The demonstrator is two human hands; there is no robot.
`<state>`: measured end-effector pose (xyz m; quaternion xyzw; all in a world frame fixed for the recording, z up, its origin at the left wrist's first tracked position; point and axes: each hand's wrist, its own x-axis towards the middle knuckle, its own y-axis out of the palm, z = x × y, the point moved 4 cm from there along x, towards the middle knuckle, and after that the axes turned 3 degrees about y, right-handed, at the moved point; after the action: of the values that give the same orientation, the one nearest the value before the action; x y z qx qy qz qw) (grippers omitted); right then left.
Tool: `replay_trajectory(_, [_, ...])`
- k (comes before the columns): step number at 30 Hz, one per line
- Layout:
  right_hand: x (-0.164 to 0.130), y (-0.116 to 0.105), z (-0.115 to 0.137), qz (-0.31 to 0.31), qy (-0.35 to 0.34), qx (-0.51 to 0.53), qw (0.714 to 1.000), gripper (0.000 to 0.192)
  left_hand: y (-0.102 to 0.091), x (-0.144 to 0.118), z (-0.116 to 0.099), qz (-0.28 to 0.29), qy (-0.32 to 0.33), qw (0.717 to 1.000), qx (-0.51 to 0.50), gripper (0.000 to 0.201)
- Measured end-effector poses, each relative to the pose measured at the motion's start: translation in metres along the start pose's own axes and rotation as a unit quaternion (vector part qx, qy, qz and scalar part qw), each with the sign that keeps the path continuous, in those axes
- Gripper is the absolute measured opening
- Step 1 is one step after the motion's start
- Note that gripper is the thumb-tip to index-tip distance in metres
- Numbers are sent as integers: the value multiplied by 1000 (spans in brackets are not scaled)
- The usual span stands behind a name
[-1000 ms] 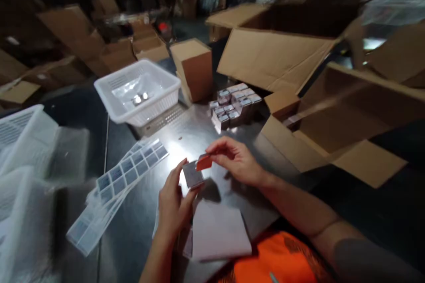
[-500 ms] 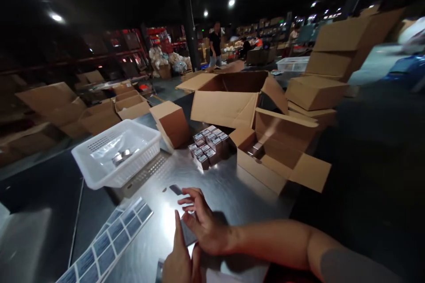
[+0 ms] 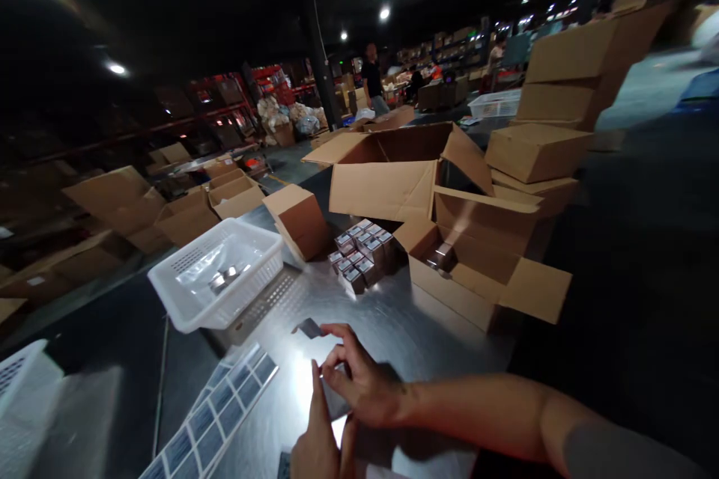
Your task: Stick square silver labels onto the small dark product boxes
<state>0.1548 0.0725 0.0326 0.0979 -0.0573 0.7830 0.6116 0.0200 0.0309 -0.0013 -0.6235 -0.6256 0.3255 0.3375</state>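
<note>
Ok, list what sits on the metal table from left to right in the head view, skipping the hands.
Label sheets → white basket → closed brown box → cluster of small boxes → open carton.

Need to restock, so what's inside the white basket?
The white basket holds clear plastic film with something shiny on it. Whatever lies beneath the film is hidden.

2 hands (image 3: 359, 382) — 1 white basket (image 3: 216, 284) — approx. 10 small boxes (image 3: 362, 251)
</note>
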Motion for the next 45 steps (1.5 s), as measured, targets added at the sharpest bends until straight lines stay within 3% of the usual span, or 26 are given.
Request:
replay_trajectory(4, [4, 4, -4, 34, 55, 78, 995, 62, -13, -2, -2, -40, 49, 985, -161, 80])
replay_trajectory(6, [7, 4, -1, 47, 33, 80, 995, 60, -21, -1, -1, -57, 43, 972, -223, 75])
replay_trajectory(10, [19, -18, 15, -50, -69, 9, 996, 39, -37, 3, 3, -111, -3, 960, -258, 63])
replay_trajectory(12, [28, -32, 18, -73, -58, 19, 995, 30, -46, 5, 4, -152, -10, 956, -249, 60])
replay_trajectory(15, [38, -42, 18, -43, -7, 57, 997, 31, -54, 7, 6, -193, 10, 960, -201, 54])
replay_trajectory(19, [32, -34, 14, 28, 90, 78, 993, 39, -50, 6, 4, -192, 68, 970, -130, 52])
replay_trajectory(22, [24, -27, 11, 36, 127, 66, 989, 40, -45, 2, 1, -192, 111, 969, -107, 50])
replay_trajectory(30, [22, -26, 14, 77, 179, 73, 978, 51, -44, -1, -2, -194, 136, 968, -85, 49])
replay_trajectory(37, [19, -27, 15, 65, 190, 76, 977, 57, -45, -2, -4, -202, 178, 958, -102, 49])
replay_trajectory(45, [18, -26, 17, 52, 183, 75, 979, 58, -41, -5, 0, -206, 161, 962, -74, 50])
